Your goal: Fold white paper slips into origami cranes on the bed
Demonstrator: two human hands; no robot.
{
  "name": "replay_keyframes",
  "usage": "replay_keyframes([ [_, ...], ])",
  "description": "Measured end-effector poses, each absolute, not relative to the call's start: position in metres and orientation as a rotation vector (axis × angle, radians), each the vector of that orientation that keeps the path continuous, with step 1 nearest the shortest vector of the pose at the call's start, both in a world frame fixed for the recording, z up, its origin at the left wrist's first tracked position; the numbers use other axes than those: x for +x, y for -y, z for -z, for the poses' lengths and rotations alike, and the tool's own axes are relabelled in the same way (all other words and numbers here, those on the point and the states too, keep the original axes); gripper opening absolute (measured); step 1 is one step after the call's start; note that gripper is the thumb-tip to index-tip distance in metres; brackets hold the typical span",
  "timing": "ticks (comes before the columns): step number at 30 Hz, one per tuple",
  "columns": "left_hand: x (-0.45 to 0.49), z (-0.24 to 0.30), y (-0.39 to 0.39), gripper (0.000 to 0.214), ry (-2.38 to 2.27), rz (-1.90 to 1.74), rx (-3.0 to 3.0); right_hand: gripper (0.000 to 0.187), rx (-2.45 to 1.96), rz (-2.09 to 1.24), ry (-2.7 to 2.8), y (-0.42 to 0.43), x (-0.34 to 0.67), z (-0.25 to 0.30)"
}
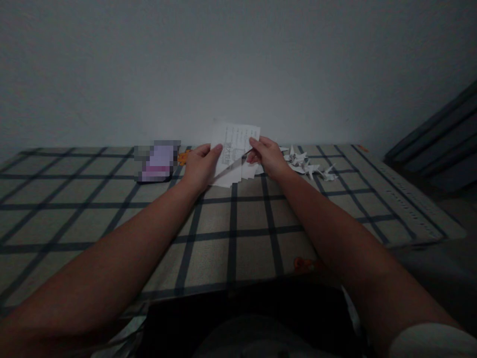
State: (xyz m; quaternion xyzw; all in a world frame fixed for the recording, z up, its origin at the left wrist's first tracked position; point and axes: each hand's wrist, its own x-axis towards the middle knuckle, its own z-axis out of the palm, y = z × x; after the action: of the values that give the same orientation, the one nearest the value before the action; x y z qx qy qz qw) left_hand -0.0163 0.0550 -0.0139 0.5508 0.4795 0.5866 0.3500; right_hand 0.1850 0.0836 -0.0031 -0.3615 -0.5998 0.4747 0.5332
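Note:
A sheet of paper (236,141) with printed or written lines is held up between my two hands over the table. My left hand (203,161) pinches its left edge, thumb on top. At the opposite side, my right hand (269,155) grips the edge between thumb and fingers. Below the sheet lie more white papers (230,177), partly covered by it. Just right of my right hand sits a cluster of folded white paper cranes (307,164).
A checked cloth (251,214) covers the table, which meets a plain wall (231,64). Left of my hands lies a blurred-out purple and pink object (159,161), perhaps a phone. Dark slatted furniture (439,139) stands at the far right.

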Motion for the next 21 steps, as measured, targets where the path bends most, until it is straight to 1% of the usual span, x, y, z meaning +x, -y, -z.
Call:
replay_keyframes([
  [3, -0.013, 0.015, -0.055, 0.037, -1.099, -1.478, 1.359, 0.026, -0.905, -1.101, 1.426, -0.085, 0.184, 0.006],
  [8, -0.012, 0.017, -0.060, 0.039, -1.008, -1.537, 1.331, 0.005, -0.864, -1.198, 1.410, -0.087, 0.183, 0.007],
  [10, -0.013, 0.017, -0.061, 0.037, -1.010, -1.581, 1.296, 0.007, -0.836, -1.252, 1.387, -0.086, 0.184, 0.006],
  [15, -0.012, 0.008, -0.054, 0.022, -1.158, -1.569, 1.257, 0.018, -0.836, -1.315, 1.336, -0.083, 0.185, 0.004],
  [18, -0.010, 0.001, -0.048, 0.012, -1.146, -1.597, 1.259, 0.018, -0.810, -1.314, 1.350, -0.084, 0.187, 0.006],
  [19, -0.010, 0.000, -0.047, 0.012, -1.100, -1.611, 1.251, 0.017, -0.795, -1.310, 1.361, -0.085, 0.188, 0.007],
  [21, -0.009, 0.001, -0.048, 0.019, -1.011, -1.622, 1.225, 0.014, -0.762, -1.278, 1.386, -0.088, 0.190, 0.009],
])
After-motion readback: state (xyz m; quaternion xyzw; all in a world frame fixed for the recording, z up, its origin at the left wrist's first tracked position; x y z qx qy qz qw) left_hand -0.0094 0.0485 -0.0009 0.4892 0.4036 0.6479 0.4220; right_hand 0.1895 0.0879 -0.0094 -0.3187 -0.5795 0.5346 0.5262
